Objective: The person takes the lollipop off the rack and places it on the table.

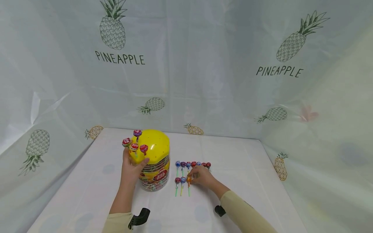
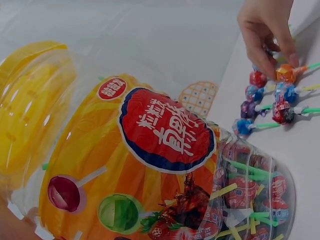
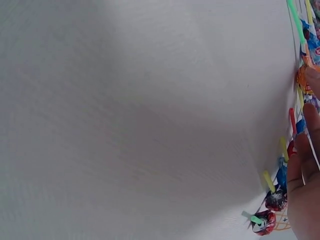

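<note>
A clear plastic candy jar (image 1: 154, 176) with a yellow lid (image 1: 155, 145) and a printed label (image 2: 167, 135) stands on the table. My left hand (image 1: 132, 170) grips it at the upper left, thumb along the lid's edge. Several wrapped lollipops (image 1: 143, 149) stick up at the lid's left side; whether the lid or the hand holds their sticks, I cannot tell. My right hand (image 1: 202, 176) pinches an orange lollipop (image 2: 286, 73) by its head, its green stick toward me. Beside it lie a blue lollipop (image 1: 183, 180) and a red lollipop (image 1: 177, 180).
Behind these lies a row of lollipops (image 1: 183, 164), partly hidden by the right hand. More lollipops (image 2: 242, 192) fill the jar. A white cloth covers the table (image 1: 239, 168), and a pineapple-print curtain (image 1: 204, 81) hangs behind and at both sides.
</note>
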Demonstrator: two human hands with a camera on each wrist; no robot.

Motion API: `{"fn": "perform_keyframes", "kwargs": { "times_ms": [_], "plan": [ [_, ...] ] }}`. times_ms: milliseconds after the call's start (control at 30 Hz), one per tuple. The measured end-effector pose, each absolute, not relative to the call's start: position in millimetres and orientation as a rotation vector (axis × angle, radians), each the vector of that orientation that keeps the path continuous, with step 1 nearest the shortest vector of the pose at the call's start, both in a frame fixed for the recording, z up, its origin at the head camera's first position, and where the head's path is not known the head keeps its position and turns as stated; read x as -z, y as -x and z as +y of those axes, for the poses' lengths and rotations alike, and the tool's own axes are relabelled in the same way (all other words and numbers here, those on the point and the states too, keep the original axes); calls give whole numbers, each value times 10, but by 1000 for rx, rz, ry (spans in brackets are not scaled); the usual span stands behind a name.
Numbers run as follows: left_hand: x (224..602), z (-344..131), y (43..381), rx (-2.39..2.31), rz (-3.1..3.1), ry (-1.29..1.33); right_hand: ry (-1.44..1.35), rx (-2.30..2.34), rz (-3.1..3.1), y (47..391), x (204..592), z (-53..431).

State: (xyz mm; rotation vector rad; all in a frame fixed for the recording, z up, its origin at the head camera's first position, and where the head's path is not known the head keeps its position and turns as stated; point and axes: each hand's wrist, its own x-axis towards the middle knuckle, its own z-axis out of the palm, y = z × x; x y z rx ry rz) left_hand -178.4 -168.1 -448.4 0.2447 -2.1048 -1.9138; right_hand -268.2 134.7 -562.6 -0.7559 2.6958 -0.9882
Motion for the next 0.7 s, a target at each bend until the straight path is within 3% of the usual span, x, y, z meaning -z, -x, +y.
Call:
{"fn": "perform_keyframes", "kwargs": {
  "times_ms": [200, 367, 700],
  "plan": [
    [4483, -1679, 1768, 1912, -2116, -250, 682, 985, 2726, 2676, 5491, 1339],
    [4486, -1683, 1760, 1905, -2124, -255, 668, 1240, 2721, 2728, 5248, 1347],
    [4481, -1597, 1712, 1938, -2104, -292, 825, 1709, 2596, 2440, 4279, 972]
  ]
}}
